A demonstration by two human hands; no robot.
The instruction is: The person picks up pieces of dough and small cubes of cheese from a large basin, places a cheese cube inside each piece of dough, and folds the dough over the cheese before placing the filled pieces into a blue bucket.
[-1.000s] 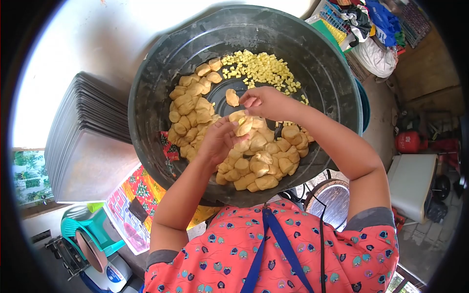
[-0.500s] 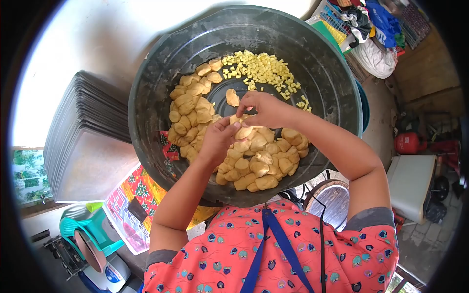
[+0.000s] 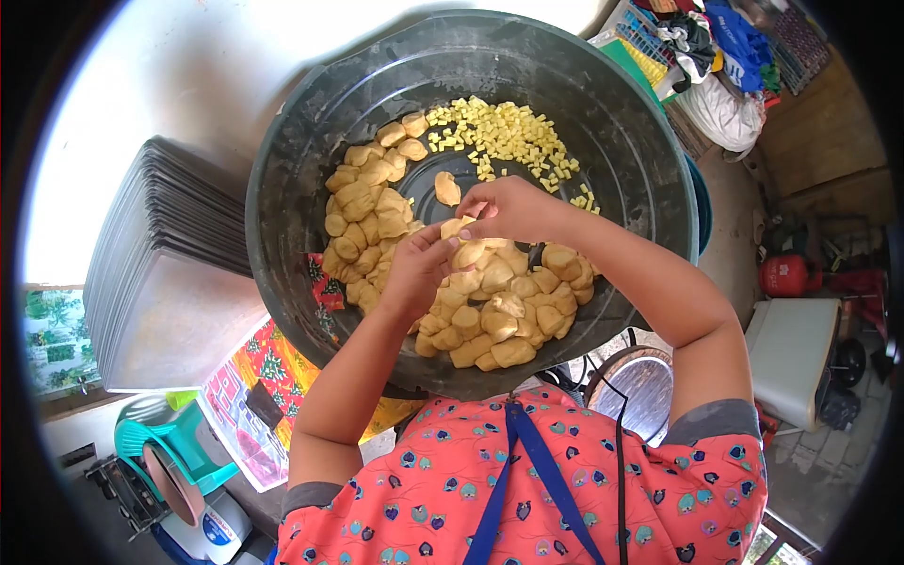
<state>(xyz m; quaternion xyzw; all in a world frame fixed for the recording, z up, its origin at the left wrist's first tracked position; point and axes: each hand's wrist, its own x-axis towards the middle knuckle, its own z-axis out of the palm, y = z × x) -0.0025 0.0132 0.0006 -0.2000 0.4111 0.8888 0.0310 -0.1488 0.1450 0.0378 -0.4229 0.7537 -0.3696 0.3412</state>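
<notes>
Over the large dark round tub, my left hand and my right hand meet at a small piece of tan dough. Fingers and thumbs of both hands pinch it from either side. Beneath and around them lies a heap of similar dough pieces, which also runs up the tub's left side. One separate dough piece lies on the tub floor just beyond my hands. Small yellow cubes are scattered at the far side of the tub.
A stack of metal trays leans at the left. Below it are a teal plastic chair and a printed cloth. A round stool stands near my right side. Crates with clothes and a red tank are on the right.
The dough piece between my fingers shows a little more now, as my fingertips have shifted slightly around it. The heap and the yellow cubes look the same.
</notes>
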